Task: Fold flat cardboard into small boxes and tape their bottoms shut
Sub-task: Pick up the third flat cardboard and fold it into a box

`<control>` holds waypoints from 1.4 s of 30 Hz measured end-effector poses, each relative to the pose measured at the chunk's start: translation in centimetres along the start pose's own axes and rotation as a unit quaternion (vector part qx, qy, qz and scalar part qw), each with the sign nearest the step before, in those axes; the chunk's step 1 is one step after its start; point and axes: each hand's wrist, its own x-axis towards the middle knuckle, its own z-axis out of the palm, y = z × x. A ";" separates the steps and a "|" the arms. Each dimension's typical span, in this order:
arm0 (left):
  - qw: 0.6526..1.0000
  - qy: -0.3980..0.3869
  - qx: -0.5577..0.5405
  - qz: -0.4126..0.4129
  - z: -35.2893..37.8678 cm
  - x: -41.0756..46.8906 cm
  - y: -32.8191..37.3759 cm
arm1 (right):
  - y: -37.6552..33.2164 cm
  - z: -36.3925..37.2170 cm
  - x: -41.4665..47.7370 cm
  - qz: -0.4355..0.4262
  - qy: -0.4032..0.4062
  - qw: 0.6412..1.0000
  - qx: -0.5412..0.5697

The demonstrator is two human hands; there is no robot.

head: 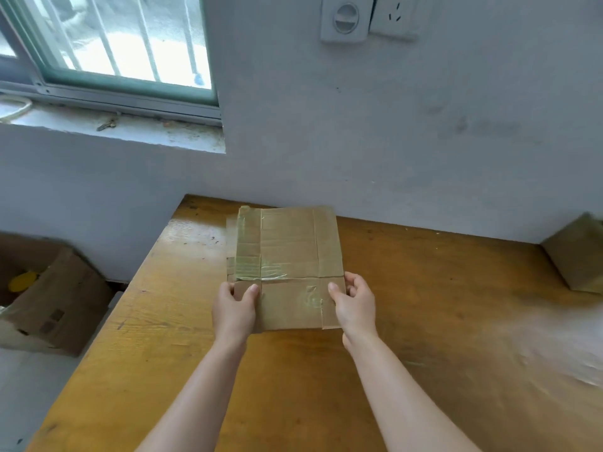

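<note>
Head view: I hold a flat cardboard (287, 256) blank with both hands over the far left part of a wooden table (424, 321). My left hand (233, 308) grips the near left corner, thumb on top of the panel and the other fingers curled underneath, closed onto the sheet. My right hand (354, 305) grips the near right edge the same way, thumb on top, remaining fingers wrapped behind the edge, closed onto the sheet. The cardboard extends away from me toward the wall (391, 141); whether its far end rests on the table or is lifted clear of it, I cannot tell. The blank is unfolded: crease lines divide it into a wide centre panel, narrower side strips, and a near row of flaps where my hands sit. Glossy tape (248, 252) runs along the left strip and across the crease just beyond my thumbs; a further patch of tape shows on the near flap beside my right thumb. At the right edge of the frame, a second brown cardboard piece (577, 256) stands on the table against the wall, well apart from the blank. On the floor to the left of the table sits an open carton (55, 305) with a yellow object (23, 281) inside. A window (114, 44) occupies the upper left, and a socket (396, 16) is mounted on the wall above the table.
</note>
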 end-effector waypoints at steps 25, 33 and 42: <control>0.982 -0.175 -0.001 0.078 22.3 -36.6 0.9 | 8.0 -43.2 -11.6 -0.042 0.180 0.983 0.015; 0.969 -0.226 0.031 0.089 31.6 -39.6 2.1 | 9.1 -51.5 -8.0 0.002 0.207 0.978 0.036; 0.958 -0.270 0.039 0.082 41.5 -41.1 4.2 | 7.7 -59.3 -2.4 0.018 0.228 0.973 0.042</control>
